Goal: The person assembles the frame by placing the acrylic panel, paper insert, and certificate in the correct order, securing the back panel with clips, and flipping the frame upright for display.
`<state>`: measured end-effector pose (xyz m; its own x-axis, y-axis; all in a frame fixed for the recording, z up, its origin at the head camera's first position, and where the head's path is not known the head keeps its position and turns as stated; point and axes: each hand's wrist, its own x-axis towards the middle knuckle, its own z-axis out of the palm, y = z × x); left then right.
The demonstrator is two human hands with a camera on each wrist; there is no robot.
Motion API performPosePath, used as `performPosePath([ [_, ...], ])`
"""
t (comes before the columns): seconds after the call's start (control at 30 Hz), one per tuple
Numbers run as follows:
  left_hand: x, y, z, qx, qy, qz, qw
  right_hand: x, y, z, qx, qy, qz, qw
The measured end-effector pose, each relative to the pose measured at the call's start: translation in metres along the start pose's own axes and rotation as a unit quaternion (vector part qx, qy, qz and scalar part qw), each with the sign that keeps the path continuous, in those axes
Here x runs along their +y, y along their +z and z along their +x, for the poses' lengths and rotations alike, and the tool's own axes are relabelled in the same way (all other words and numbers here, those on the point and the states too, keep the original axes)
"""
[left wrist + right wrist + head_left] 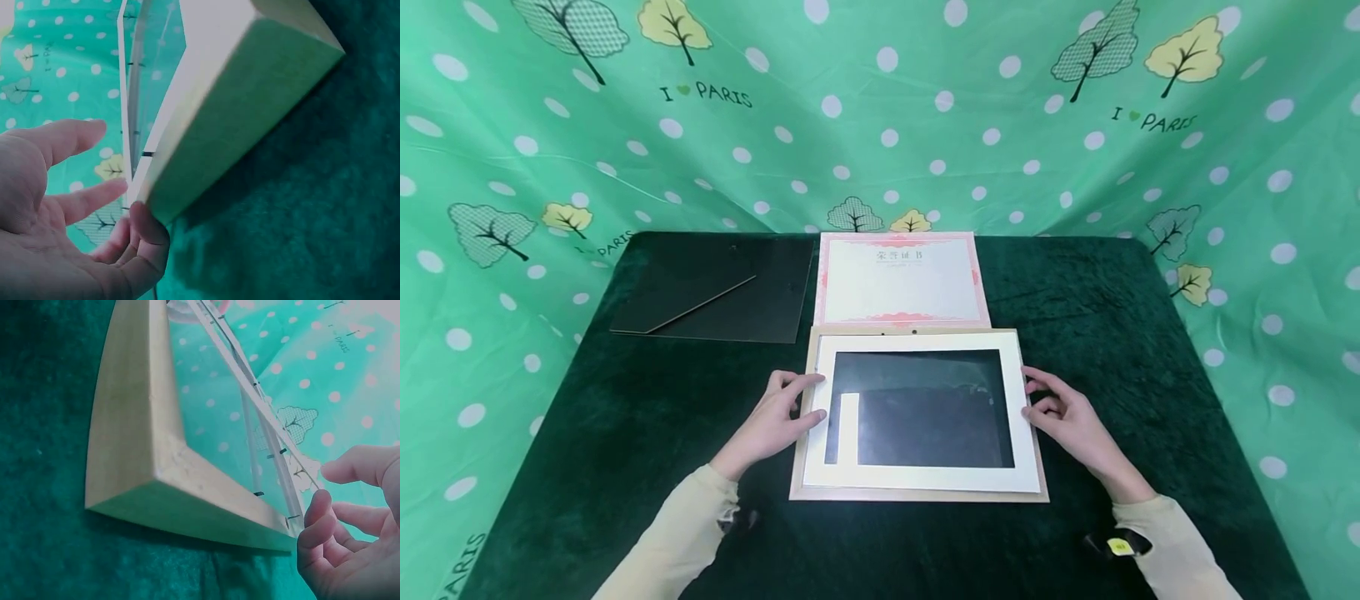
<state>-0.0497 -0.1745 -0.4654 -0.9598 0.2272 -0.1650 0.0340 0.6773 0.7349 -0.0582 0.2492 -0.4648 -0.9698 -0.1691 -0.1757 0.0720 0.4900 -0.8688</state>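
A light wooden picture frame [1043,493] lies on the dark green cloth in front of me. Over it is a white picture mat [917,478] with a rectangular window, through which a dark, glossy surface and a white strip [848,429] show. At the mat's left edge, my left hand [763,429] holds on with thumb and fingertips. My right hand [1078,425] pinches the opposite edge. Both wrist views show the mat's thin edge [250,390] sloping apart from the wooden frame. Whether it touches the frame anywhere I cannot tell.
Behind the frame lies a pink-bordered certificate [902,287], partly reached by the frame's far edge. A black backing board [722,287] with a slanted stand line lies at the back left. Green patterned fabric [887,142] hangs around the table [1120,333].
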Motion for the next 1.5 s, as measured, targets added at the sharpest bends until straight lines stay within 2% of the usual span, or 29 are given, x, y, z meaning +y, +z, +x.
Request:
performPosePath([
  [0.33, -0.011, 0.002, 0.007, -0.035, -0.017, 0.006, 0.9992, 0.005, 0.002, 0.006, -0.012, -0.019, -0.013, 1.0],
  [0.57, -0.01, 0.002, 0.012, -0.03, -0.011, 0.024, 0.9992, 0.01, 0.004, 0.009, -0.007, -0.026, -0.009, 1.0],
  [0.73, -0.009, 0.003, 0.012, -0.024, -0.013, 0.024, 0.9993, 0.013, 0.006, 0.011, -0.007, -0.025, -0.008, 1.0],
  [1.0, -0.007, 0.004, 0.012, -0.017, -0.016, 0.028, 0.9993, 0.01, 0.007, 0.013, 0.007, -0.018, -0.037, 0.999],
  [1.5, -0.004, 0.003, 0.01, -0.015, -0.018, 0.032, 0.9992, 0.011, 0.007, 0.014, 0.002, -0.02, -0.027, 0.999],
])
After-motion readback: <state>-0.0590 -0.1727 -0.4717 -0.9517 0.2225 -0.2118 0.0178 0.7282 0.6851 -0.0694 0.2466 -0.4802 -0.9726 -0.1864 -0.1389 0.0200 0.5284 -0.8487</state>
